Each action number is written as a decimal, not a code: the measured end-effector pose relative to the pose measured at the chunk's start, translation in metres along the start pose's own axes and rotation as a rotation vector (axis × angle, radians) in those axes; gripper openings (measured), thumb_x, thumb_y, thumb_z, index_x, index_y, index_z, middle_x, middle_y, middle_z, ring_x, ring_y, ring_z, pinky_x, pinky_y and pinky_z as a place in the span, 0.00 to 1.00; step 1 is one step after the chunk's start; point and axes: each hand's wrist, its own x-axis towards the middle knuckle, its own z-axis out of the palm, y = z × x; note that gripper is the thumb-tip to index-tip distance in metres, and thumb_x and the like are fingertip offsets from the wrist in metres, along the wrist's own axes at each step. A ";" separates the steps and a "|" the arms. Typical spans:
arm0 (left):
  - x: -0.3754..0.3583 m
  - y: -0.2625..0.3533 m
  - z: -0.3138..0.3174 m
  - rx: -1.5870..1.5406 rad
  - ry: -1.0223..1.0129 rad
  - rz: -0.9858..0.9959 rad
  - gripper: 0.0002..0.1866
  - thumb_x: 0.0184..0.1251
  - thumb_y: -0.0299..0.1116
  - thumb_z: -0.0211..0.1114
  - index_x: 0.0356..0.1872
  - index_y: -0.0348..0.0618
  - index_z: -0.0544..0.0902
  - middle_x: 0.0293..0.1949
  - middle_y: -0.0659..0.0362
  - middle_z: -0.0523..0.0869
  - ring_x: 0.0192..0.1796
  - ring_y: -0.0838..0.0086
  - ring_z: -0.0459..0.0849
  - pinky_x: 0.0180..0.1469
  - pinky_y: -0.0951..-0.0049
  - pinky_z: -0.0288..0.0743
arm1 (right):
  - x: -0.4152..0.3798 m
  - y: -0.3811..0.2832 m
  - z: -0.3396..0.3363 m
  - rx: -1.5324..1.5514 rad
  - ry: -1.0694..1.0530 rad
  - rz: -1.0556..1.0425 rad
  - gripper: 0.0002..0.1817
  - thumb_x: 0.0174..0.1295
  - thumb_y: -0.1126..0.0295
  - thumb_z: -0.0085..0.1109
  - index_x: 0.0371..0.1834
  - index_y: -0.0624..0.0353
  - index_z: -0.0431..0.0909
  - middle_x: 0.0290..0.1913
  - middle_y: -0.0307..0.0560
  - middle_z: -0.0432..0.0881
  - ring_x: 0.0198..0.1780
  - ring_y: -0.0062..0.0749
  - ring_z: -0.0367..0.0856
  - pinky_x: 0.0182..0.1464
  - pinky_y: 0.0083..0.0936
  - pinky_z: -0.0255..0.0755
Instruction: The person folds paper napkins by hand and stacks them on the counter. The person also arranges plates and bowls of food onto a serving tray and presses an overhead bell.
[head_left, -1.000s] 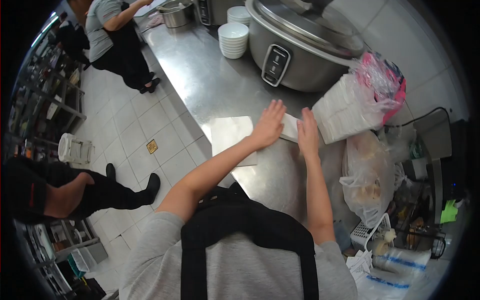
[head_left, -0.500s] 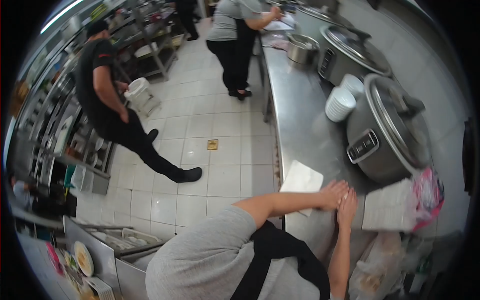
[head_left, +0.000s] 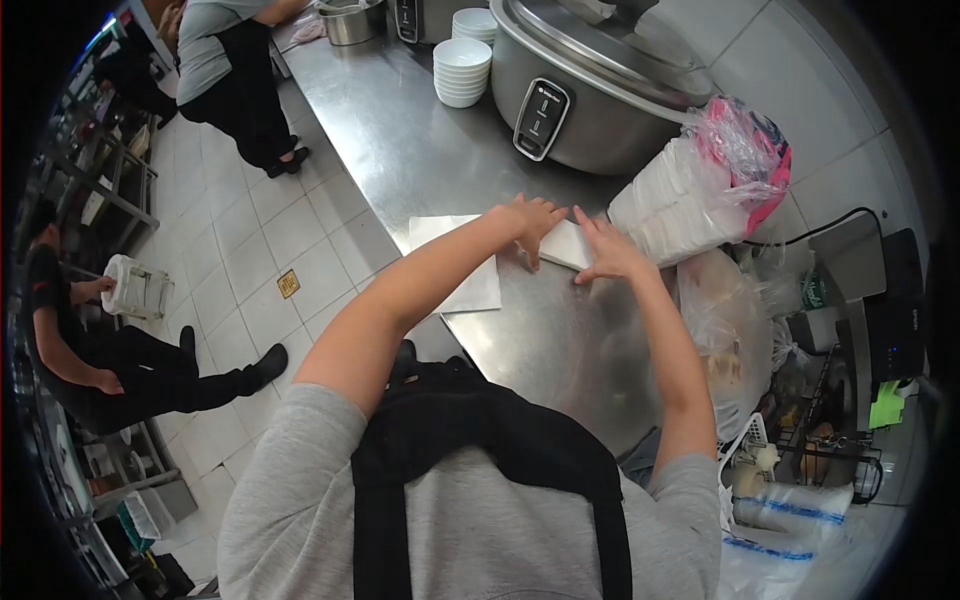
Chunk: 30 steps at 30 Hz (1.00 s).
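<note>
Bracketing the folded white paper (head_left: 566,245) from either end, left hand (head_left: 532,226) and right hand (head_left: 614,252) are open, fingers spread. On the steel counter (head_left: 545,350), left of the wrapped stack (head_left: 665,205), it could skew if one side pushes harder.

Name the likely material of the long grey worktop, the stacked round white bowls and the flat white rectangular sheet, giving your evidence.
Long grey worktop: metal, probably stainless steel, satin finish; it shows blurred bright reflections.
Stacked round white bowls: smooth, ceramic or hard plastic; their even white surface leaves it open.
Flat white rectangular sheet: probably paper, matt; it looks thin and straight-edged.
</note>
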 end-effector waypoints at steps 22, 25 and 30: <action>0.004 -0.008 0.024 0.001 0.166 0.056 0.58 0.35 0.46 0.75 0.71 0.40 0.52 0.60 0.50 0.70 0.64 0.58 0.67 0.63 0.57 0.64 | 0.002 0.004 0.020 0.010 0.116 0.002 0.63 0.33 0.59 0.76 0.74 0.53 0.43 0.62 0.58 0.63 0.64 0.53 0.63 0.66 0.41 0.59; -0.004 -0.008 0.021 0.081 0.225 0.052 0.58 0.38 0.52 0.73 0.70 0.36 0.52 0.68 0.47 0.62 0.71 0.57 0.59 0.68 0.54 0.57 | -0.001 0.004 0.017 0.014 0.190 -0.019 0.58 0.41 0.54 0.71 0.73 0.60 0.44 0.67 0.61 0.59 0.68 0.53 0.59 0.69 0.43 0.54; 0.006 -0.004 0.044 0.041 0.380 0.064 0.45 0.57 0.50 0.58 0.70 0.33 0.53 0.72 0.44 0.53 0.75 0.57 0.48 0.72 0.51 0.48 | 0.010 -0.005 0.031 0.167 0.506 -0.053 0.38 0.61 0.56 0.52 0.70 0.68 0.52 0.70 0.61 0.58 0.72 0.51 0.54 0.71 0.46 0.49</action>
